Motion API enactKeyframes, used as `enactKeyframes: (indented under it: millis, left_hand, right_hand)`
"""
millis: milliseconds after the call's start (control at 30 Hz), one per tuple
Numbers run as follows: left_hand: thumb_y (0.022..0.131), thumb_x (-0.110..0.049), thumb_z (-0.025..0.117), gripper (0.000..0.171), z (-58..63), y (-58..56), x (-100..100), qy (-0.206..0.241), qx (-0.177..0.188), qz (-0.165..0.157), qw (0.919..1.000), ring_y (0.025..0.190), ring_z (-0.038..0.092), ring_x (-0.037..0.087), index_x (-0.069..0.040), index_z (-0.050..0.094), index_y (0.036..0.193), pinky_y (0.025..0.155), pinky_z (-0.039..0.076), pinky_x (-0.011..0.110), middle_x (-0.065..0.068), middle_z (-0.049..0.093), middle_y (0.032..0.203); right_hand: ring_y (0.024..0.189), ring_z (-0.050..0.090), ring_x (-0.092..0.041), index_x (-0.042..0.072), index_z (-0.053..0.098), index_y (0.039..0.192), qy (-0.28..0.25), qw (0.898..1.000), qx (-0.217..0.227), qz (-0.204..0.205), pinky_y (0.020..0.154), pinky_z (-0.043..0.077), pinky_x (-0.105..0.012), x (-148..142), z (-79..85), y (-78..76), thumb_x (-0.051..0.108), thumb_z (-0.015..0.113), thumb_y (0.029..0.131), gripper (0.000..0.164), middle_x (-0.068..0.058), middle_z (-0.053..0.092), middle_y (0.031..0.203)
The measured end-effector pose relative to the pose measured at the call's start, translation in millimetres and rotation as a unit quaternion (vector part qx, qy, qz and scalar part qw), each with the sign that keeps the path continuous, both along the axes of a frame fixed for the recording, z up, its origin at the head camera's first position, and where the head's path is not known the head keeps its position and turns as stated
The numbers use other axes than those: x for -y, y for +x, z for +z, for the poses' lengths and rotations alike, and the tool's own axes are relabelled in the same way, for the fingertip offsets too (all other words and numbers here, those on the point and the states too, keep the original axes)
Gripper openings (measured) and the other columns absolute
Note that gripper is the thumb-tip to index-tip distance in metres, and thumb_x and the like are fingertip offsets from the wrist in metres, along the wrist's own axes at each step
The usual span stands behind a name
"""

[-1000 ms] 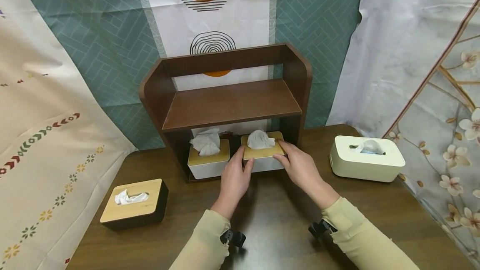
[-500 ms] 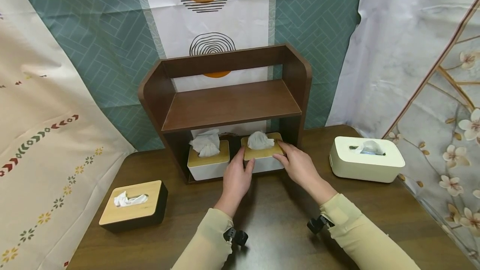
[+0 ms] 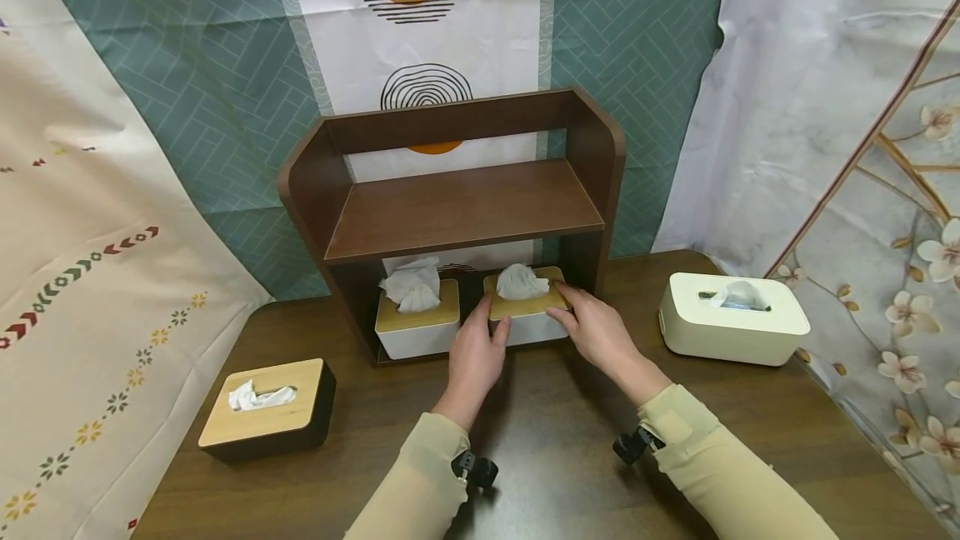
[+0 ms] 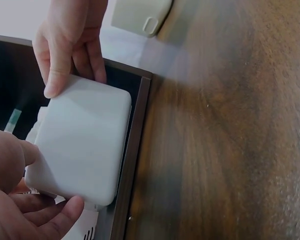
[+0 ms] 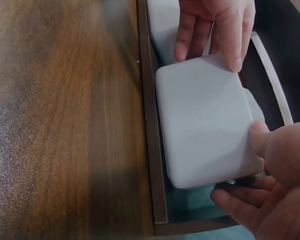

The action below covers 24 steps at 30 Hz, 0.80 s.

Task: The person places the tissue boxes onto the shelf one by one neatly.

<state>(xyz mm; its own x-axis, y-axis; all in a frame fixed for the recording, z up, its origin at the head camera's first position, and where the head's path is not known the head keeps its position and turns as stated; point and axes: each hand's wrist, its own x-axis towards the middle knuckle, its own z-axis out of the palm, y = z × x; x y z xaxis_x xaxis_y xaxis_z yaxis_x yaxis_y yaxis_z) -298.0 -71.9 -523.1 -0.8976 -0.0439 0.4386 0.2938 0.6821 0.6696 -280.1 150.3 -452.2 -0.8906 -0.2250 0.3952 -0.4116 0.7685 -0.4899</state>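
Observation:
A white tissue box (image 3: 536, 330) with a wood-toned lid and a tuft of tissue stands in the lower right of the brown shelf (image 3: 465, 202). My left hand (image 3: 477, 361) holds its left side and my right hand (image 3: 603, 336) its right side. In the left wrist view, the left thumb lies at the lid edge and the fingers reach along the side of the white box (image 4: 82, 142). Both hands also frame the box (image 5: 207, 122) in the right wrist view. Left of it on the same level sits a matching white tissue box (image 3: 416, 342).
A black tissue box (image 3: 262, 427) with a wooden top lies at the left of the brown table (image 3: 555, 473). On the right stands a cream tissue box (image 3: 731, 336). The shelf's side panels and upper board enclose the lower level; patterned cloth (image 3: 637, 107) hangs behind.
My left hand and forearm have shifted slightly right, and the held tissue box sits a touch further right. The right forearm has moved only a little; the other boxes stay put.

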Motion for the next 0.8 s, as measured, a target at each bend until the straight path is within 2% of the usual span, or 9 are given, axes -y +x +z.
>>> enactKeyframes:
  millis: [167,233,300,333,400,467,667,800]
  left_hand:
    - [0.108,-0.037,0.073,0.056,-5.2,-4.7,0,0.01,0.003,-0.001,0.9999,0.131,0.067,0.043,-0.013,0.061,0.157,0.099,0.056,0.067,0.016,0.069,0.148]
    - [0.108,-0.035,0.074,0.057,2.1,-1.2,-2,0.004,0.014,0.003,0.9999,0.133,0.066,0.042,-0.011,0.06,0.157,0.1,0.055,0.067,0.016,0.068,0.15]
    - [0.109,-0.032,0.073,0.056,17.7,9.0,-4,-0.002,0.023,0.001,0.9997,0.134,0.065,0.044,-0.007,0.059,0.157,0.1,0.055,0.067,0.019,0.067,0.15]
    - [0.109,-0.031,0.072,0.055,21.7,12.0,-4,-0.007,0.02,0.001,0.9998,0.133,0.066,0.044,-0.006,0.06,0.156,0.099,0.055,0.067,0.019,0.067,0.149]
    - [0.109,-0.026,0.071,0.053,37.1,23.4,-7,-0.017,0.019,0.004,0.9997,0.131,0.066,0.045,-0.002,0.06,0.155,0.098,0.055,0.067,0.022,0.067,0.147]
    - [0.109,-0.024,0.071,0.052,43.9,29.2,-9,-0.018,0.02,0.006,0.9996,0.131,0.067,0.045,-0.001,0.059,0.154,0.1,0.055,0.066,0.023,0.067,0.146]
    - [0.11,-0.024,0.07,0.053,49.0,33.2,-11,-0.011,0.039,0.007,0.9992,0.134,0.065,0.044,-0.003,0.058,0.157,0.104,0.054,0.065,0.022,0.065,0.15]
    - [0.109,-0.025,0.071,0.053,47.0,32.9,-12,-0.015,0.032,0.012,0.9993,0.133,0.066,0.044,-0.003,0.059,0.156,0.102,0.054,0.066,0.021,0.066,0.149]
  right_hand:
    - [0.121,0.071,-0.042,-0.001,0.063,0.15,-0.003,1.0,0.002,0.0,0.101,0.055,-0.062,-1,-4.0,-2.8,0.025,0.075,0.107,0.052,-0.024,0.072,0.138]
    - [0.122,0.071,-0.042,-0.001,0.063,0.15,-0.003,1.0,0.004,0.0,0.101,0.055,-0.062,0,-5.2,-4.0,0.025,0.075,0.107,0.051,-0.024,0.071,0.138]
    - [0.122,0.071,-0.042,-0.002,0.063,0.15,-0.003,1.0,0.006,0.0,0.1,0.056,-0.062,0,-5.6,-4.8,0.025,0.075,0.108,0.051,-0.024,0.071,0.139]
    - [0.122,0.071,-0.042,-0.002,0.063,0.15,-0.004,1.0,0.007,0.0,0.1,0.056,-0.062,1,-5.7,-5.0,0.025,0.075,0.108,0.051,-0.024,0.071,0.138]
    - [0.122,0.071,-0.042,-0.002,0.063,0.149,-0.004,1.0,0.007,-0.001,0.101,0.055,-0.062,1,-5.6,-5.4,0.025,0.075,0.108,0.051,-0.025,0.071,0.138]
    - [0.122,0.071,-0.042,-0.002,0.064,0.149,-0.003,1.0,0.007,0.0,0.101,0.056,-0.062,1,-5.5,-5.6,0.025,0.075,0.108,0.05,-0.024,0.071,0.138]
    - [0.12,0.071,-0.041,-0.002,0.064,0.149,-0.003,1.0,0.009,-0.002,0.1,0.056,-0.062,1,-6.8,-6.2,0.026,0.075,0.108,0.05,-0.024,0.071,0.137]
    - [0.12,0.071,-0.041,-0.001,0.064,0.149,-0.005,1.0,0.011,-0.004,0.099,0.056,-0.062,0,-8.0,-6.3,0.026,0.074,0.108,0.05,-0.023,0.071,0.137]
